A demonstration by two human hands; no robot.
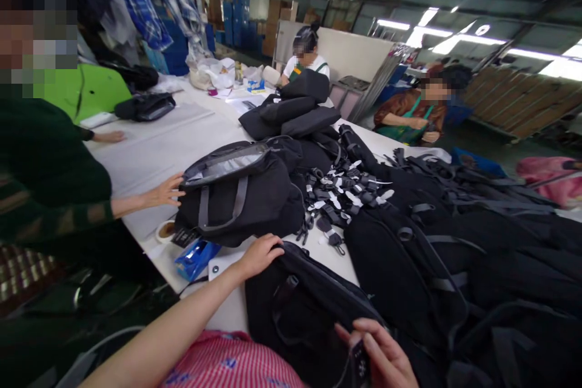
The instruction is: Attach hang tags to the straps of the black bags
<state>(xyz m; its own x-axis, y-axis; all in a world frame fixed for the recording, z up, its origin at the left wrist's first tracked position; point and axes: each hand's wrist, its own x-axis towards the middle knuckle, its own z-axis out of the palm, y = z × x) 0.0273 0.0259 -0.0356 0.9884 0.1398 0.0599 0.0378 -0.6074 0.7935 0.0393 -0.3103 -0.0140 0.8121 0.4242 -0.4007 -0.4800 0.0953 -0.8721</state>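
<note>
A black fabric bag [313, 297] lies in front of me at the table's near edge, its zipped edge running from upper left to lower right. My left hand [261, 257] has its fingers closed over the bag's upper left corner. Near the bag's lower right end, my right hand [382, 351] pinches a small black hang tag [359, 364] with white print. A thin cord seems to run down from the tag. Just beyond stands another black bag [245, 206] with grey handles and a silvery lining, its top open; a co-worker's hand [166, 192] touches its left side.
Small black straps with clips and white tabs [341, 191] lie heaped mid-table. More black bags [418, 254] pile up on the right, others [291, 109] at the back. A tape roll [165, 231] and blue packet [196, 258] sit at left. Several people work around the table.
</note>
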